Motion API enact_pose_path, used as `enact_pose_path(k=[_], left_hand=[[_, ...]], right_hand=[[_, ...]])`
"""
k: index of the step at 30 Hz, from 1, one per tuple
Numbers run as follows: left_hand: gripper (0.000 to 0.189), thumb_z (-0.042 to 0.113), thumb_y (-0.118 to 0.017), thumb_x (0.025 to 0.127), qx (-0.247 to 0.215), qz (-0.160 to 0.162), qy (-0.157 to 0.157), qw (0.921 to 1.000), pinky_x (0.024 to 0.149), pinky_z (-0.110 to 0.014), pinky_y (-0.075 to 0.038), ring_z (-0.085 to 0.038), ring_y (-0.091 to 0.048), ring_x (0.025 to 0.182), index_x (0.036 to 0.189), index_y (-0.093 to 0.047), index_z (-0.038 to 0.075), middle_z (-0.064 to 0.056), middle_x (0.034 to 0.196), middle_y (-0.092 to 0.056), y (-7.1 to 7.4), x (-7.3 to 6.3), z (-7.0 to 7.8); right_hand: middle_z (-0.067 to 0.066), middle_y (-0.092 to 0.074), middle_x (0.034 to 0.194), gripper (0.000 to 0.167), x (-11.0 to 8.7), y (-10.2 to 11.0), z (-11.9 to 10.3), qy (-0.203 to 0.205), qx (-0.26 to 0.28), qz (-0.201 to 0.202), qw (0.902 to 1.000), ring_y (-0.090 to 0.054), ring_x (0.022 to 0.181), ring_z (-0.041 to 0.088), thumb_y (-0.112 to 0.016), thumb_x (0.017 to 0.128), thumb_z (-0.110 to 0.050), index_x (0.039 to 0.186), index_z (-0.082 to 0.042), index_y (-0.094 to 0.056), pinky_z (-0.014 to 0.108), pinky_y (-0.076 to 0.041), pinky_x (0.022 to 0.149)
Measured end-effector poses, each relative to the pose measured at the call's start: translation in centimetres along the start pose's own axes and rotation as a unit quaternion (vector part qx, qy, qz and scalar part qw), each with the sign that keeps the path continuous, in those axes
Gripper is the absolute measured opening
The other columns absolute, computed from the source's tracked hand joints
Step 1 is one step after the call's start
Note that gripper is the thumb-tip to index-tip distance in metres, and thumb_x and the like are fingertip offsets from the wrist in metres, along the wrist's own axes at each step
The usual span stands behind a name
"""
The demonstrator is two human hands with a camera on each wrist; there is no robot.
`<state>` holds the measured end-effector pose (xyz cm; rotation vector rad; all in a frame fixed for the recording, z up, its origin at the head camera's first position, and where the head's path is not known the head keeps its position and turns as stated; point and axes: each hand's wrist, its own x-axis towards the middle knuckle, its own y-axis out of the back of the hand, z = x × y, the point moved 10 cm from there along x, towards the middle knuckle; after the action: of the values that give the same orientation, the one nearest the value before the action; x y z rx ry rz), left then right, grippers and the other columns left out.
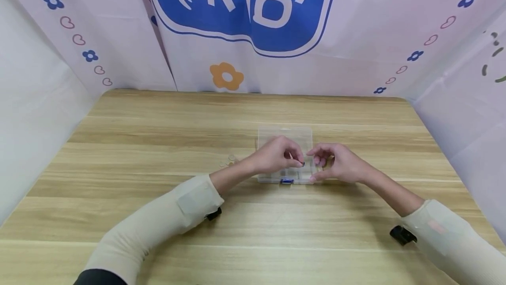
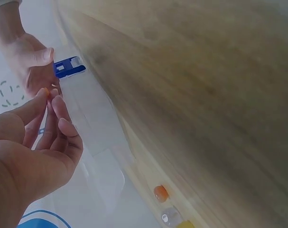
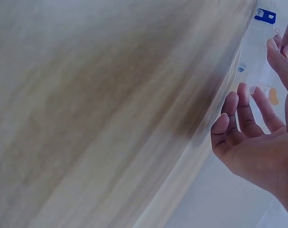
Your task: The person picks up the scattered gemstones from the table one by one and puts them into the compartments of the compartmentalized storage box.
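Note:
Over a clear plastic compartment box (image 1: 272, 178), my left hand (image 1: 278, 155) pinches a small bead-like piece (image 2: 47, 92) between thumb and fingertip. That piece looks orange in the left wrist view but dark in the head view; fingers cover most of it. The box's transparent lid (image 1: 284, 132) is raised at the back, and a blue latch (image 1: 286, 181) sits at its front. At the box's right end is my right hand (image 1: 341, 162), its fingers loosely curved with no object visible in them. Whether its fingertips touch the box wall I cannot tell.
Several small round pieces lie on the wooden table (image 1: 158, 214) left of the box, among them an orange bead (image 2: 161, 193) and a clear bead (image 2: 171, 217). A printed white cloth (image 1: 336, 72) hangs along the table's back edge.

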<state>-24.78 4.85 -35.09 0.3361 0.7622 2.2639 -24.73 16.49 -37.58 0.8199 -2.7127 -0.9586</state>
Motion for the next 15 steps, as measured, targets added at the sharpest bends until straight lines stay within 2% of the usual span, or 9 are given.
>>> enact_pose_path(k=[10, 15], left_hand=[[0.004, 0.004, -0.076, 0.094, 0.002, -0.008, -0.003, 1.0, 0.078, -0.018, -0.054, -0.011, -0.068, 0.084, 0.096, -0.079, 0.002, -0.006, 0.093, -0.078, -0.26, 0.38, -0.01], [0.003, 0.003, -0.076, 0.093, 0.001, -0.013, -0.001, 0.9999, 0.076, -0.018, -0.053, -0.012, -0.067, 0.083, 0.093, -0.079, 0.002, -0.006, 0.092, -0.077, -0.5, 0.72, -0.18]], right_hand=[[0.009, -0.064, 0.095, 0.055, 0.05, 0.03, 0.19, -0.009, -0.003, -0.003, 1.0, -0.058, 0.088, 0.024, -0.095, 0.074, -0.011, 0.119, 0.004, -0.068, 0.026, -0.051, 0.075], [0.009, -0.064, 0.095, 0.055, 0.08, 0.11, 0.28, -0.012, -0.004, -0.002, 0.9999, -0.058, 0.088, 0.025, -0.095, 0.073, -0.01, 0.119, 0.004, -0.068, 0.025, -0.051, 0.074]])
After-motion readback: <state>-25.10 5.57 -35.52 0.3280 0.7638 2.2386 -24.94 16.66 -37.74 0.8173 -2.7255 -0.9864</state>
